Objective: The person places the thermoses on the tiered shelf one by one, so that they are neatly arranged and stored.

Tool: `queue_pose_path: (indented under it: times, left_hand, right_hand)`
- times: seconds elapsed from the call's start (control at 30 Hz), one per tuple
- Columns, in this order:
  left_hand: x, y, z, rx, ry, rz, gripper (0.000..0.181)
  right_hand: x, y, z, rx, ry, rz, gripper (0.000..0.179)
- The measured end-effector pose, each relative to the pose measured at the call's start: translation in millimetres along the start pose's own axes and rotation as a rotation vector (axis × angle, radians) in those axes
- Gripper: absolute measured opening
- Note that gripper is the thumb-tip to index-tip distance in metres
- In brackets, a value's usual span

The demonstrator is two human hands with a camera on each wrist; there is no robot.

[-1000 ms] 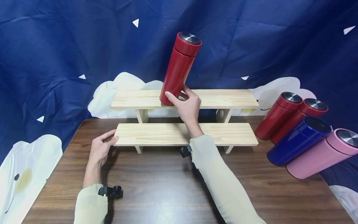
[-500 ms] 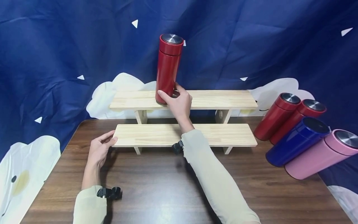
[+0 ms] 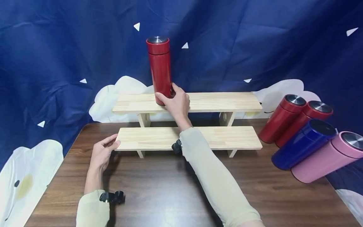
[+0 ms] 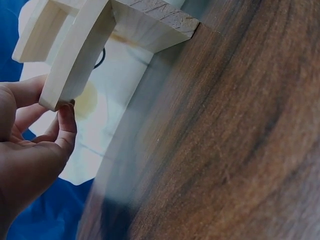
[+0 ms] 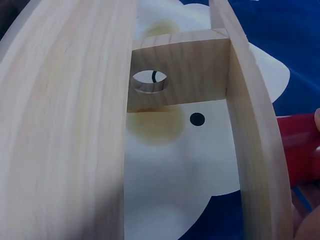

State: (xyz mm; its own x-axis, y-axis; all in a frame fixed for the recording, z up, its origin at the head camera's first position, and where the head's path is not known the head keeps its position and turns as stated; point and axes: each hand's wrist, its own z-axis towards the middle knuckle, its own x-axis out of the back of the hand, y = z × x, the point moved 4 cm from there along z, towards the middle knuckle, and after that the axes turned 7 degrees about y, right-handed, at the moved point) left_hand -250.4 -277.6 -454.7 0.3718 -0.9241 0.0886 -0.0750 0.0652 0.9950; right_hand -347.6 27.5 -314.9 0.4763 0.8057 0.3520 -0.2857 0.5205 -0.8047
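A red thermos [image 3: 160, 67] with a silver lid stands nearly upright at the upper board [image 3: 221, 101] of a two-tier wooden shelf, left of its middle. My right hand [image 3: 177, 102] grips it low down, thumb in front and fingers behind. Whether its base touches the board I cannot tell. In the right wrist view only part of the red thermos [image 5: 300, 147] and fingertips show at the right edge. With thumb and fingers, my left hand [image 3: 102, 153] pinches the left end of the lower board [image 3: 158, 138]. The left wrist view shows the left hand [image 4: 40, 135] on that board end [image 4: 65, 82].
On the right of the brown table [image 3: 158, 186] two red thermoses [image 3: 283, 118] [image 3: 304, 123], a blue one [image 3: 303, 143] and a pink one [image 3: 326, 157] stand close together. A dark blue curtain [image 3: 215, 47] with white cloud prints hangs behind the shelf.
My right hand has moved left along the upper board with the red thermos, which has gone from leaning right to nearly upright. The left hand keeps its place on the lower board.
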Motion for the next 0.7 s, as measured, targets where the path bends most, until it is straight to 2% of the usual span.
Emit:
queue_pose_path:
  times: [0.13, 0.27, 0.7]
  left_hand:
    - [0.3, 0.3, 0.0, -0.006, 0.01, 0.01, 0.047]
    - [0.2, -0.1, -0.2, 0.008, 0.01, 0.007, 0.048]
    - [0.2, -0.4, 0.5, 0.024, 0.007, 0.014, 0.048]
  right_hand:
    - [-1.0, -0.9, 0.7, 0.034, -0.003, -0.036, 0.071]
    - [-0.9, 0.4, 0.5, 0.031, -0.007, -0.046, 0.072]
    - [-0.5, 3.9, -1.7, 0.013, -0.011, -0.003, 0.073]
